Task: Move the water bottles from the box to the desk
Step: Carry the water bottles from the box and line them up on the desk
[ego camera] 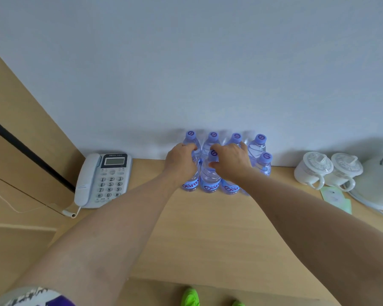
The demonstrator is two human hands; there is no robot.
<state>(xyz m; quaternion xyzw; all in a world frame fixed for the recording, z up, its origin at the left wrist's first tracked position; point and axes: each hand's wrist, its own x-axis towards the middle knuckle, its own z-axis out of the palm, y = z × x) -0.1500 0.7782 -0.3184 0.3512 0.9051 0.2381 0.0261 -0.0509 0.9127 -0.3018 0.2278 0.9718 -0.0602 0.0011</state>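
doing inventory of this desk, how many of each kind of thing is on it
water bottles: 8 in view, though the left hand and right hand may hide more
lidded white cups: 2
telephone: 1
white kettle: 1
green paper cards: 2
total: 14

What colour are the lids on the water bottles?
Light purple, with a swirl mark on top of each bottle cap, seen in the head view.
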